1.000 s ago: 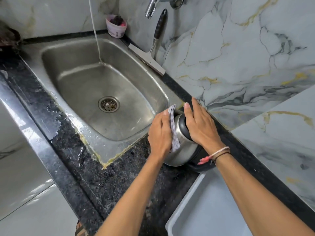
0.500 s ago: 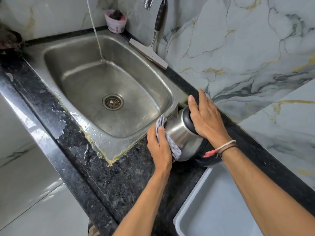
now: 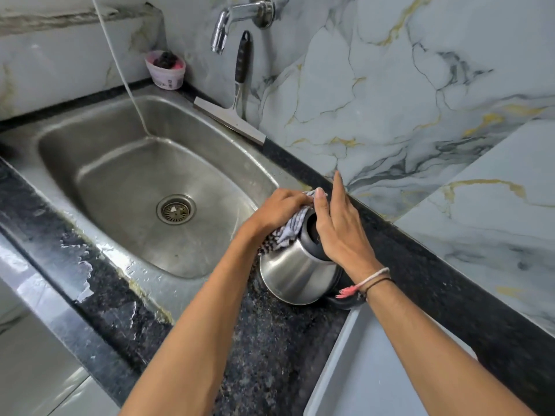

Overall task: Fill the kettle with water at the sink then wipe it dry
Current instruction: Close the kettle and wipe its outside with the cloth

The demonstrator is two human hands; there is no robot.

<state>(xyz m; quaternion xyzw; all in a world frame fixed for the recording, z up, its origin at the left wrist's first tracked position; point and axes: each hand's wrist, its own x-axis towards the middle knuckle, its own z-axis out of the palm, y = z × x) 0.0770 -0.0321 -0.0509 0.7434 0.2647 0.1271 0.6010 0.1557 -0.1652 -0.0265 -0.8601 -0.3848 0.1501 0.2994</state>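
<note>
Head view looks down on a steel kettle [image 3: 295, 274] that stands tilted on the dark speckled worktop [image 3: 270, 349], just right of the sink [image 3: 144, 181] and near the marble wall. Its base and handle are hidden behind the right wrist, and most of its black lid is covered by the right hand [image 3: 339, 232], which lies flat across the top with fingers stretched out and slightly spread, pressing rather than closing round anything. The spout cannot be made out: the left hand [image 3: 276, 210] is curled tight on a striped cloth [image 3: 288, 232] bunched against the kettle's upper side, and the cloth and knuckles cover that part. Whether there is water inside cannot be told.

A pale tray [image 3: 384, 370] at the near right is cut off by the lower edge, so its contents and full shape are unseen. The tap [image 3: 231, 22] on the far wall is partly cropped at the top. A squeegee [image 3: 237, 109] leans against the wall beyond the sink, and a small pink-and-white tub [image 3: 165, 70] sits in the far corner; it carries some dark print low on its side, too small to read. A thin white cord [image 3: 120, 70] hangs down into the sink, its upper end out of view. The kettle shows no brand or lettering on its visible side.
</note>
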